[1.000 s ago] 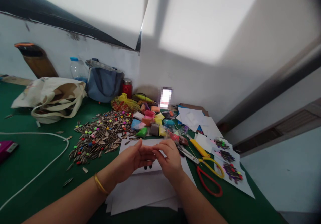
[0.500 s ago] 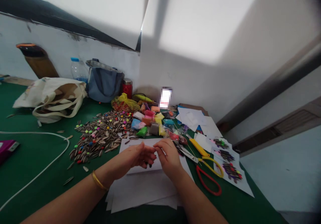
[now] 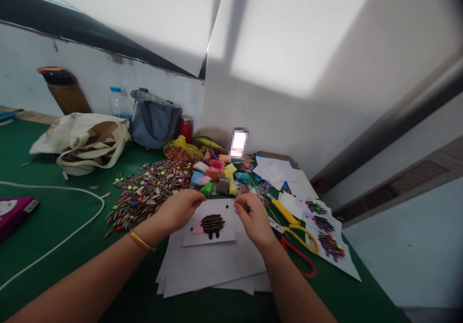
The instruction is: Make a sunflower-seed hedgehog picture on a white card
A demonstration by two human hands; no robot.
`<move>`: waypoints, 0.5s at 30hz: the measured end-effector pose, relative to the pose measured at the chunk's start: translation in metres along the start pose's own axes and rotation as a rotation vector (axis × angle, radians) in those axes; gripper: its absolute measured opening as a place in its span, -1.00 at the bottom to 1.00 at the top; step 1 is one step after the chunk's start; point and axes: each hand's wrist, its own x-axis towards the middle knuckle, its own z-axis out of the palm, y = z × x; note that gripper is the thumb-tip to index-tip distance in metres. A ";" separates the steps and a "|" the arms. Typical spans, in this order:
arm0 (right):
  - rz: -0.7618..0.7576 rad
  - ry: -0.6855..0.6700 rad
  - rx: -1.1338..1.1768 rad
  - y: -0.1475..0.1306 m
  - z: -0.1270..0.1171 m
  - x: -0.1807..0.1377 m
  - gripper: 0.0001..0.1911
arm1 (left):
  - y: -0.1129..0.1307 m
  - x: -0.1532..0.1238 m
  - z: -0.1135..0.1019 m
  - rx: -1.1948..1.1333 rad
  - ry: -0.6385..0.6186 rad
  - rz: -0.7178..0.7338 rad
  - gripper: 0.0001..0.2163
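Note:
A small white card [image 3: 224,236] lies on a stack of white paper [image 3: 213,265]. On it sits a hedgehog figure [image 3: 211,224] made of dark sunflower seeds with a pink clay snout. My left hand [image 3: 179,211] rests at the card's upper left corner, fingers curled, close to the seed pile. My right hand [image 3: 253,219] hovers at the card's right edge with fingertips pinched together; what they hold, if anything, is too small to make out.
A heap of sunflower seeds dotted with coloured clay balls [image 3: 148,195] spreads left of the card. Coloured clay blocks [image 3: 217,175] lie behind it. Scissors [image 3: 296,238] and finished seed cards [image 3: 325,236] sit on the right. Bags [image 3: 83,137], a bottle [image 3: 117,103] and a white cord [image 3: 72,226] occupy the left.
My hands were together over the card, hiding it. They have drawn apart, left hand to the left and right hand to the right, and the seed hedgehog now shows.

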 end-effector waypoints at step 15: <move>-0.054 -0.191 -0.373 0.018 0.027 -0.021 -0.87 | -0.032 -0.022 0.014 0.446 -0.255 0.146 -0.44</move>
